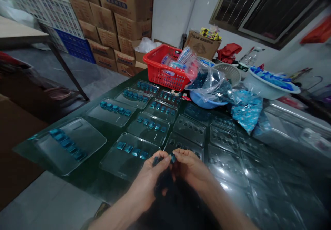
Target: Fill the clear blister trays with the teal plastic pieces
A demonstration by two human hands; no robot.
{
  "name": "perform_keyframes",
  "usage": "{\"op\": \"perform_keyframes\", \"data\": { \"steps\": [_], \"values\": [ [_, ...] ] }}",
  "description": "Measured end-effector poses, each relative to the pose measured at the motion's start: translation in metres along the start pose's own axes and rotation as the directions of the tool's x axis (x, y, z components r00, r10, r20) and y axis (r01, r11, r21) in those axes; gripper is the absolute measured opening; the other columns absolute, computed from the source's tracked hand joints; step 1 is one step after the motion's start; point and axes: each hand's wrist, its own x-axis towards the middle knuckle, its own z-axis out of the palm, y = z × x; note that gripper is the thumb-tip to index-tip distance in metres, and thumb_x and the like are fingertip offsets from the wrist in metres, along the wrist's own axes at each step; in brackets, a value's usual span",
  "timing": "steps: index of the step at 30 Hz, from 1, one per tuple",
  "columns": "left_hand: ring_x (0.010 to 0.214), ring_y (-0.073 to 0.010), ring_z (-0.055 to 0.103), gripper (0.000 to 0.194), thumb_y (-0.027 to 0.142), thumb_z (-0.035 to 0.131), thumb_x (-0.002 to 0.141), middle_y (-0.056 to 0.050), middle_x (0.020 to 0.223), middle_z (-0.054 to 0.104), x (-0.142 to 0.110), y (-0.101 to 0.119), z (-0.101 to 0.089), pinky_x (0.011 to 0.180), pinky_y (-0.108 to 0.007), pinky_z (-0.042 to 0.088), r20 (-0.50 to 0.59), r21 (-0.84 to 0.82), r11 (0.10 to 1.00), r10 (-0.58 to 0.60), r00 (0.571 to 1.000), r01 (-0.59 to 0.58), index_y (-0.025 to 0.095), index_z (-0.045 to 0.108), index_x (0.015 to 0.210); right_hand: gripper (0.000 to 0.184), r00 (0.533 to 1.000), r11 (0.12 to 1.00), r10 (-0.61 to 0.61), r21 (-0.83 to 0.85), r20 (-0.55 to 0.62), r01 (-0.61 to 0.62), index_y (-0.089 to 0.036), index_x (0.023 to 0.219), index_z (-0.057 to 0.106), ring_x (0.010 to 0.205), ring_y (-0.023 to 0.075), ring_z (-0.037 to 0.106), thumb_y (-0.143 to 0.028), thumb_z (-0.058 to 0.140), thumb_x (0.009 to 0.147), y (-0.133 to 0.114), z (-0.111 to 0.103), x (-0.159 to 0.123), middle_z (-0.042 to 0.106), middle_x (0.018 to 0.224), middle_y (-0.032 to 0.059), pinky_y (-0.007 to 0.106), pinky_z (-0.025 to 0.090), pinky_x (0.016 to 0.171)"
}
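My left hand and my right hand meet above the front of a dark glass-topped table. Each pinches a small dark blue piece, the left one and the right one. Under my hands hangs a dark, soft mass whose nature I cannot tell. Just left of my left hand lies a clear plastic blister tray holding a row of blue pieces. More such trays with blue rows spread behind it, and those to the right show bare cavities.
A red plastic basket holds packets at the table's far end. Near it stand a blue basin under a clear bag, and a white basin of blue packets. A blue packet pile lies alongside. Stacked cardboard boxes fill the back wall.
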Motion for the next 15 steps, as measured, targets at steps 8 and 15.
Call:
{"op": "perform_keyframes", "data": {
  "steps": [8, 15],
  "values": [
    [0.049, -0.0111, 0.05, 0.02, 0.038, 0.057, 0.07, 0.002, 0.056, 0.053, 0.001, -0.005, -0.007, 0.032, -0.015, 0.029, -0.074, 0.016, 1.0, -0.008, 0.997, 0.01, 0.02, 0.052, 0.076, 0.022, 0.999, 0.999, -0.023, 0.033, -0.041, 0.024, -0.014, 0.065, 0.054, 0.046, 0.0108, 0.049, -0.034, 0.063, 0.066, 0.009, 0.001, 0.003, 0.053, 0.056, -0.0006, 0.024, 0.039, 0.044],
    [0.045, -0.0111, 0.049, 0.021, 0.039, 0.056, 0.071, 0.0, 0.053, 0.054, 0.002, 0.001, -0.011, 0.032, -0.016, 0.027, -0.048, -0.058, 0.995, -0.087, 0.995, 0.084, 0.018, 0.052, 0.074, 0.014, 0.884, 0.719, -0.457, -0.627, -0.099, 0.301, -0.019, 0.09, 0.057, 0.07, 0.0128, 0.055, -0.024, 0.052, 0.078, 0.002, 0.01, -0.015, 0.057, 0.076, 0.0005, 0.025, 0.042, 0.065]
  ]
}}
